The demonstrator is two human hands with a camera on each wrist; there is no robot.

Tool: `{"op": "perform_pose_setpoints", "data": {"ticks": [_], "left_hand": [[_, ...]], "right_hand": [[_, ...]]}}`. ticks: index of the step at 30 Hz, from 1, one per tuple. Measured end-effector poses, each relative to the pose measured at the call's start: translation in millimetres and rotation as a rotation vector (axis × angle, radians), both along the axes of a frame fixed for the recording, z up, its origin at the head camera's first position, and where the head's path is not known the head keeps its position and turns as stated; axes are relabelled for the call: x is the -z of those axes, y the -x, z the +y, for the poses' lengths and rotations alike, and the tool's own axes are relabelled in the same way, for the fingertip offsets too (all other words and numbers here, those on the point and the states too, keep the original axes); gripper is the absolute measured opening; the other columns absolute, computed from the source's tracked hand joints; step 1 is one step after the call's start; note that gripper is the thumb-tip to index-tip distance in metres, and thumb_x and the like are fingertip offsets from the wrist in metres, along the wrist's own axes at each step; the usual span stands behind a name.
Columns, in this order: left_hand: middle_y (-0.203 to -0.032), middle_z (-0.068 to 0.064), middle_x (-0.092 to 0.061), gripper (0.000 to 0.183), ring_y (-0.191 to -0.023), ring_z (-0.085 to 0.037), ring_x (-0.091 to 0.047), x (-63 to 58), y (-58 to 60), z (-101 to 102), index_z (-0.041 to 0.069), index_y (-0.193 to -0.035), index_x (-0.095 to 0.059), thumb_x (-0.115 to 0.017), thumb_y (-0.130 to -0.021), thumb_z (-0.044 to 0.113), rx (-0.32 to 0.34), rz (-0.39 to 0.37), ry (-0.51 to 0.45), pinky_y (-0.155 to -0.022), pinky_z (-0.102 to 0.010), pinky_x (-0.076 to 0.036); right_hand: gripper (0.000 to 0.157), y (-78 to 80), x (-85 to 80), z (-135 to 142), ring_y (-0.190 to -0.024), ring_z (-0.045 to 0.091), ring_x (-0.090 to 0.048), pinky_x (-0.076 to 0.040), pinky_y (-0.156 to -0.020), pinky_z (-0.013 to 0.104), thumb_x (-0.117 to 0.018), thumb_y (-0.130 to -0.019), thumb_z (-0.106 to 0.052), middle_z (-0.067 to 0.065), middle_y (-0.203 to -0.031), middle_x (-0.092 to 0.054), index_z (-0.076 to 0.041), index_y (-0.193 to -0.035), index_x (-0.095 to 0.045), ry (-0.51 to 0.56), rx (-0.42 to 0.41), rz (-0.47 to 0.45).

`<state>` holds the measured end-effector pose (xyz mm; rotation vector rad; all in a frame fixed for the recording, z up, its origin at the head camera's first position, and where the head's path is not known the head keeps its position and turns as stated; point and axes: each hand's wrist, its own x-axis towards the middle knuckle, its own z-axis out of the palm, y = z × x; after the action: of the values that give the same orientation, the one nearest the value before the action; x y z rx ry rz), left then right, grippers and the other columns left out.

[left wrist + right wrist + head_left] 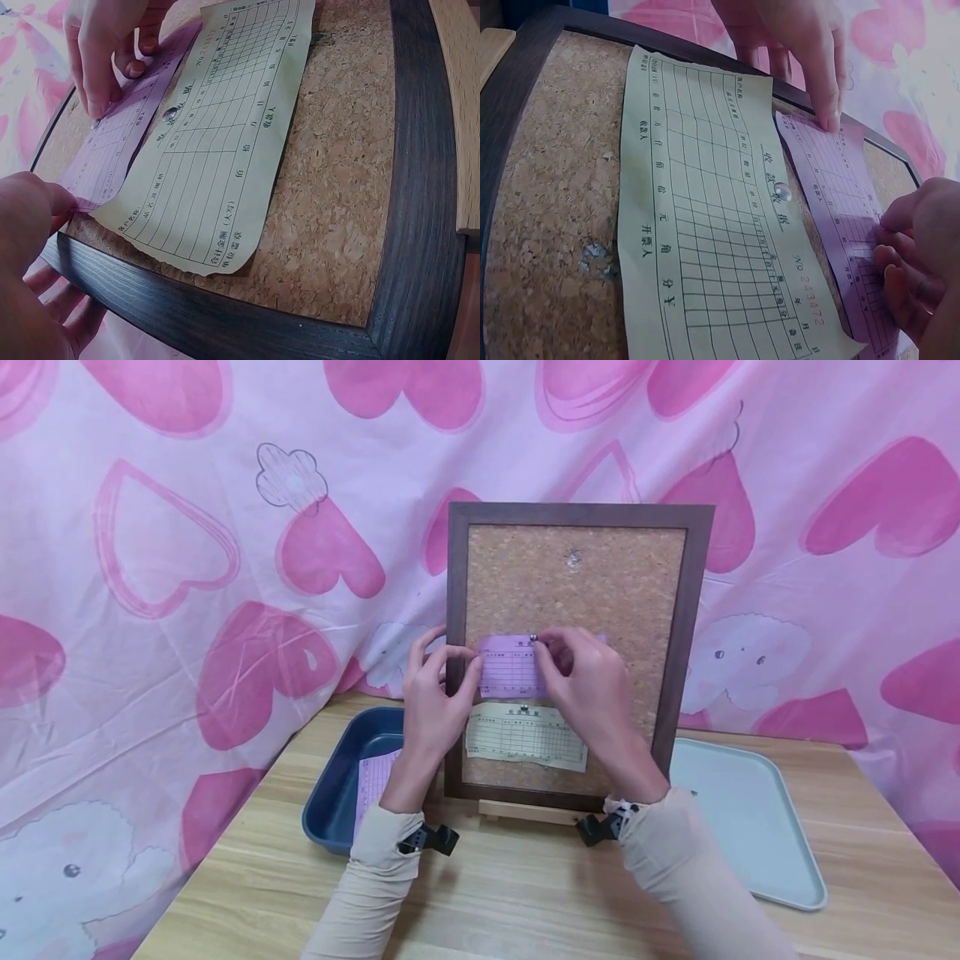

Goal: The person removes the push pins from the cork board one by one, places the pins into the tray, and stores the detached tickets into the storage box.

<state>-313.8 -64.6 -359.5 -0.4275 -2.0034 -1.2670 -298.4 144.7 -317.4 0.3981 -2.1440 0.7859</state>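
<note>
A pink receipt slip [510, 668] lies against the cork board [573, 593], above a pale green receipt [525, 735] held by a silver pushpin [524, 708]. My left hand [438, 693] pinches the pink slip's left edge between thumb and index finger, its other fingers behind the dark frame [150, 289]. At the slip's top edge, my right hand [592, 681] pinches a second silver pushpin [534, 637] with thumb and index finger. The right hand covers the slip's right part in the head view. In the right wrist view the slip [832, 180] spans between both hands.
A dark blue bin [330, 810] with more pink slips [372, 777] stands left on the wooden table [510, 893]. At the right lies a pale tray [750, 827]. The board leans on a wooden stand [532, 811] before a pink heart-patterned cloth [300, 610].
</note>
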Motion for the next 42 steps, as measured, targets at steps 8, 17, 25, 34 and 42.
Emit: {"op": "perform_pose_setpoints", "data": {"ticks": [8, 17, 25, 34, 42], "left_hand": [[-0.154, -0.009, -0.054, 0.017, -0.144, -0.04, -0.053, 1.3, 1.1, 0.5, 0.011, -0.106, -0.078, -0.075, -0.103, 0.028, -0.003, 0.012, 0.009, -0.095, -0.056, -0.064], [-0.155, -0.009, -0.054, 0.018, -0.146, -0.031, -0.05, 0.9, 0.7, 2.8, 0.012, -0.107, -0.078, -0.075, -0.103, 0.029, -0.007, 0.009, 0.009, -0.096, -0.055, -0.063], [-0.155, -0.009, -0.054, 0.017, -0.147, -0.026, -0.05, -0.9, -0.1, 2.6, 0.012, -0.106, -0.078, -0.075, -0.103, 0.029, 0.0, 0.013, 0.011, -0.097, -0.054, -0.063], [-0.156, -0.008, -0.054, 0.017, -0.147, -0.026, -0.05, -1.8, -0.5, 2.0, 0.013, -0.106, -0.078, -0.074, -0.103, 0.029, 0.0, 0.006, 0.011, -0.097, -0.053, -0.062], [-0.157, -0.008, -0.053, 0.017, -0.149, -0.026, -0.049, -0.8, -1.9, -0.2, 0.013, -0.107, -0.078, -0.074, -0.104, 0.029, -0.005, -0.005, 0.017, -0.097, -0.052, -0.063]], "right_hand": [[0.015, 2.5, -1.3, -3.9, -0.071, 0.02, -0.07, -0.052, -0.065, 0.033, -0.077, -0.101, -0.02, 0.006, -0.091, -0.078, -0.008, -0.109, -0.08, 0.016, 0.012, 0.028], [0.012, 4.7, 1.1, -2.4, -0.07, 0.019, -0.07, -0.053, -0.065, 0.033, -0.077, -0.1, -0.019, 0.006, -0.09, -0.078, -0.008, -0.106, -0.079, 0.029, 0.01, 0.042], [0.011, 4.5, 0.2, -3.2, -0.069, 0.018, -0.069, -0.053, -0.064, 0.031, -0.077, -0.099, -0.016, 0.007, -0.089, -0.077, -0.006, -0.103, -0.078, 0.044, -0.017, 0.047], [0.009, 4.9, 0.6, -5.0, -0.07, 0.019, -0.07, -0.06, -0.063, 0.035, -0.077, -0.099, -0.01, 0.01, -0.089, -0.077, -0.001, -0.103, -0.076, 0.086, -0.08, 0.03], [0.009, 6.2, 2.7, -6.8, -0.07, 0.02, -0.071, -0.06, -0.063, 0.035, -0.077, -0.099, -0.01, 0.01, -0.089, -0.077, -0.002, -0.103, -0.076, 0.085, -0.082, 0.028]]}}
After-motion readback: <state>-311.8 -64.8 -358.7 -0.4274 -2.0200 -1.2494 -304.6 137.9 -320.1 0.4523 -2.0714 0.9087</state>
